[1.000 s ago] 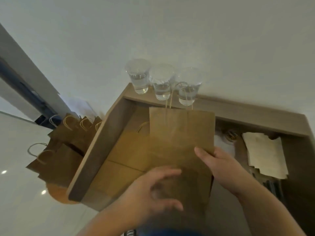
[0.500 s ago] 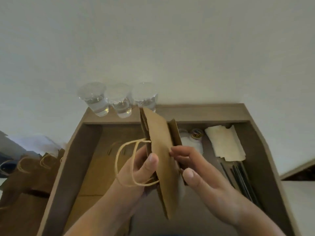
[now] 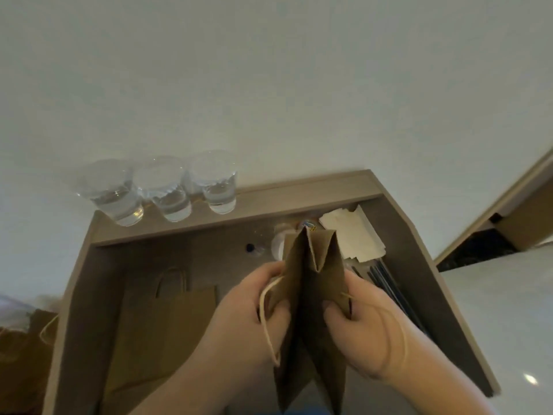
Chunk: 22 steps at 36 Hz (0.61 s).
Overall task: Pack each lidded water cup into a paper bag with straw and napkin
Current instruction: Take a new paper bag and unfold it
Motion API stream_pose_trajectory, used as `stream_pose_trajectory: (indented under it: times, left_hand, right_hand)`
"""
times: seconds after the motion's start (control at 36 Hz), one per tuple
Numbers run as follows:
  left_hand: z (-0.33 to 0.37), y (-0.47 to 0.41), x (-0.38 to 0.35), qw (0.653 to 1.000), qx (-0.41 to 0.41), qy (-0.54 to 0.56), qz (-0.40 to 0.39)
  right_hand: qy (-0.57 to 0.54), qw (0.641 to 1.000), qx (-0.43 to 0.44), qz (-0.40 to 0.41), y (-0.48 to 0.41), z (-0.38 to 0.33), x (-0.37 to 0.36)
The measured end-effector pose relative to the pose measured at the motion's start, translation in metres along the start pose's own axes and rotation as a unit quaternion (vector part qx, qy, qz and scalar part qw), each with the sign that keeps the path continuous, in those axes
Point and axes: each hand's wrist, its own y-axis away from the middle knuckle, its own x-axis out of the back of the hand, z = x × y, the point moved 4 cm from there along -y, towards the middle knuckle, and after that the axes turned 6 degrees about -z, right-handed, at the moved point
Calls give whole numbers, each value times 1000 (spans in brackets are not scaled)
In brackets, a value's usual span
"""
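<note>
The wooden worktop (image 3: 185, 253) is a shallow recess with raised edges, and above its near middle the person holds a brown paper bag (image 3: 311, 295) with its mouth tipped toward the camera and its folded base toward the far side. The left grip (image 3: 248, 319) pinches the bag's left wall near the mouth, thumb on the inner face, and the right grip (image 3: 368, 327) pinches the right wall the same way. Both are narrow holds on paper, and the side gusset at the far end is only partly spread. A second bag (image 3: 167, 324) lies flat on the worktop to the left of the held one. The bag looks light, thin and easily creased, so I judge it best taken by the wall edges near the mouth, as here, or by its cord handles, one of which loops beside the left grip and one across the right. Three clear cups of water (image 3: 167, 193) stand in a row on the far left ledge, well apart from both grips. They are probably slippery and apt to spill if squeezed, so holding them low around the body seems safest. Pale napkins (image 3: 350, 232) lie at the far right, just behind the bag, with dark straws (image 3: 386, 283) nearer on the right.
</note>
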Motion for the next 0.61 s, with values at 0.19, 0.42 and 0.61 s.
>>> stream_pose_trajectory:
  times: [0.19, 0.42, 0.61]
  left_hand:
    - [-29, 8, 83, 993, 56, -51, 94]
    - [-32, 50, 117, 986, 125, 7, 107]
    - [-10, 85, 117, 981, 167, 50, 89]
  right_hand:
    - [26, 990, -95, 102, 10, 21, 76]
    - [43, 995, -83, -44, -30, -1, 64]
    - [162, 923, 70, -343, -58, -69, 24]
